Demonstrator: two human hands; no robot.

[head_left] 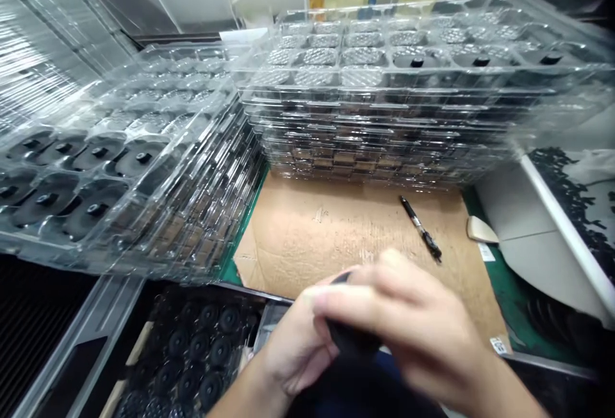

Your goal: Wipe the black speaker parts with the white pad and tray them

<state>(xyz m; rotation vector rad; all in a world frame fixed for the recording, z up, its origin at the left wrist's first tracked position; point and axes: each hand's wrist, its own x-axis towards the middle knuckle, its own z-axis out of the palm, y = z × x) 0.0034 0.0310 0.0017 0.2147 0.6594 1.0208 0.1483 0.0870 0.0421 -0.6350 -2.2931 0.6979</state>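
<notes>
Close to my body, over the front edge of the cardboard, my left hand (293, 341) and my right hand (423, 322) meet around a black part (353, 339). Motion blur and my fingers hide much of its shape, but it looks smooth and rounded. The left hand cups it from the left side. From above and the right, the fingers of the right hand close over it. A clear plastic tray (158, 178) on the left stack carries black disc-shaped parts with raised hubs (98, 209) in its front pockets.
More stacked clear trays (365, 107) stand at the back, a few pockets filled. A black pen (420, 229) lies on the cardboard sheet (298, 232). At the right is a white bin (528, 226) beside small black pieces (562, 187). Lower left, another tray holds black round parts (199, 344).
</notes>
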